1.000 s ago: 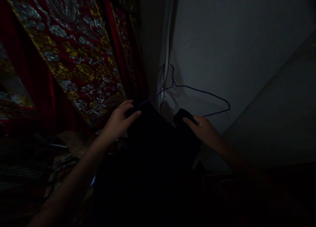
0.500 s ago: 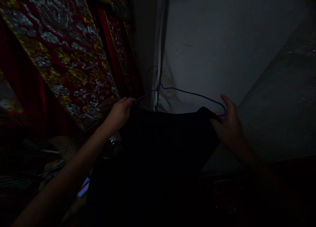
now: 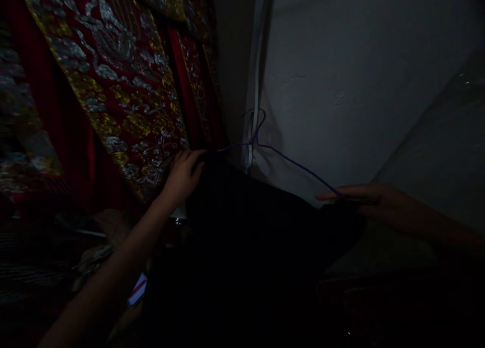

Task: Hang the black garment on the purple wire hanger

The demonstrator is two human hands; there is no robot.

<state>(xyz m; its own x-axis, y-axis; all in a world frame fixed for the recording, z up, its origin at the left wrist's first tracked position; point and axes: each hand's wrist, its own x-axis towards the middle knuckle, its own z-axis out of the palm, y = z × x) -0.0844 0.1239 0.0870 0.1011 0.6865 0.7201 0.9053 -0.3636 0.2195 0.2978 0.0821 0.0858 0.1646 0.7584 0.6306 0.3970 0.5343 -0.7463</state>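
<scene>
A dark garment hangs from a thin purple wire hanger whose hook is caught on a white cord by the wall. My left hand is closed on the garment's left shoulder at the hanger's left end. My right hand lies along the hanger's right end, fingers stretched out and pressing the garment's right shoulder. The hanger tilts down to the right. The room is very dim.
Red cloth with gold and silver embroidery hangs at the left, close to my left hand. A pale wall fills the back right. A clear plastic cover slants at the right. Dim clutter and a small white tag lie below.
My right hand has dropped and moved right along the hanger, flattening out. The hanger's right end tilted down. The left hand stayed on the left shoulder.
</scene>
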